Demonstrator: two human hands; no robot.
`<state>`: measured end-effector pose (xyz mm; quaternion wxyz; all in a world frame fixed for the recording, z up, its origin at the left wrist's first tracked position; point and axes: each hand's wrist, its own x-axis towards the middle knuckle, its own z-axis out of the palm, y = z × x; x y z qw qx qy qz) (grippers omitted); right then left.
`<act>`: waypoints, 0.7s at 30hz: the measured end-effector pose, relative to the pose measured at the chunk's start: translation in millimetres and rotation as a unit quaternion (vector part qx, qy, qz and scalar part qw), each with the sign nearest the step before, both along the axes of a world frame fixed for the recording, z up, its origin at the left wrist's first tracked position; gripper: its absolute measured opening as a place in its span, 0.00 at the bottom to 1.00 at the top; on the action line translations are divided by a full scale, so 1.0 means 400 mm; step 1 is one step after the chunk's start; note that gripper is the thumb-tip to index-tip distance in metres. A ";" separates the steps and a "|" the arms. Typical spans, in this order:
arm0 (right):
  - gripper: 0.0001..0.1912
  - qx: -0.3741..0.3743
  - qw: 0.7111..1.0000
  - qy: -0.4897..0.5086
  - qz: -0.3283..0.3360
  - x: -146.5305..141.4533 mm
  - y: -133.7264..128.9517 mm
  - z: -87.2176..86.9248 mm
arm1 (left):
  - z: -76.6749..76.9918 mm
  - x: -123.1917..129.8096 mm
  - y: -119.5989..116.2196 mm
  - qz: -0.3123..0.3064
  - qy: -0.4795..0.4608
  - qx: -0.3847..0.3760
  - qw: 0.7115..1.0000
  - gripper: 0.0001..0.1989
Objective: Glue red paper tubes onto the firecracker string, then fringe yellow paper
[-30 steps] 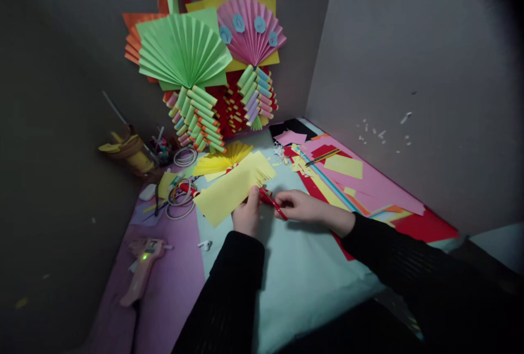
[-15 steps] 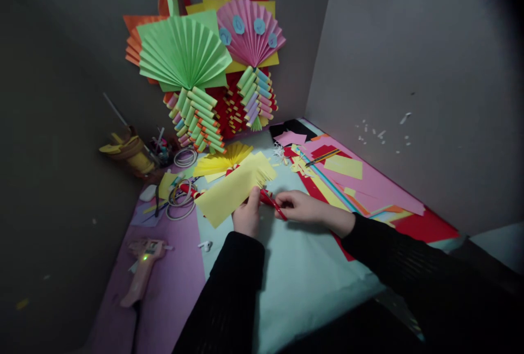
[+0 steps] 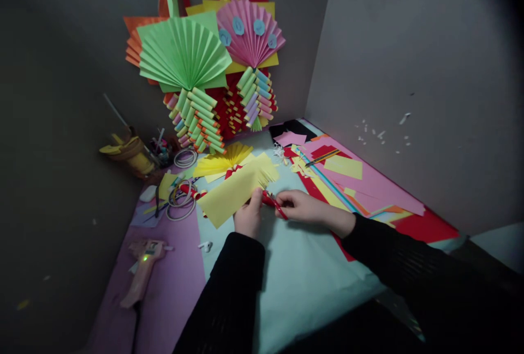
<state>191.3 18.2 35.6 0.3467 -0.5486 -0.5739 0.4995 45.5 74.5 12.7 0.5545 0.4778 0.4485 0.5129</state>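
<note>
Two containers at the left back of the worktop (image 3: 176, 288). One brown-and-yellow pot (image 3: 135, 157), tilted, holds a thin pale rod and something yellow. Beside it, a dark cluster of pens (image 3: 161, 149); its holder is too dim to make out, pens not countable.

Left hand (image 3: 248, 217): one, pinching the lower edge of one yellow paper strip (image 3: 229, 195), held above the worktop, its far right end cut into fringe. Right hand (image 3: 301, 206): fingers closed round the handles of one pair of red scissors (image 3: 280, 211), blades at the fringed end.

Also: one pink glue gun (image 3: 143, 272), green light lit; one white earbud (image 3: 206, 246); one yellow pleated fan (image 3: 225, 160) behind the strip. Pink hanging fan (image 3: 249, 34) bears four blue discs (image 3: 259, 27).
</note>
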 end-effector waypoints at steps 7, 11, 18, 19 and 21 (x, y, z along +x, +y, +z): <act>0.09 0.005 1.000 0.008 -0.005 0.002 0.001 -0.007 | 0.007 -0.001 -0.006 -0.008 0.006 -0.009 1.000 0.08; 0.09 0.004 1.000 0.016 -0.005 0.001 0.001 -0.008 | 0.013 -0.002 -0.011 -0.021 0.024 -0.005 0.999 0.11; 0.08 0.009 1.000 0.019 -0.015 0.001 0.001 -0.010 | 0.016 -0.005 -0.014 -0.048 0.063 0.033 0.996 0.13; 0.08 0.009 1.000 0.019 -0.015 0.002 0.002 -0.011 | 0.013 -0.005 -0.013 -0.047 0.063 0.035 0.996 0.13; 0.08 0.007 1.000 0.019 -0.016 0.003 0.003 -0.013 | 0.006 -0.004 -0.010 -0.045 0.057 0.032 0.997 0.13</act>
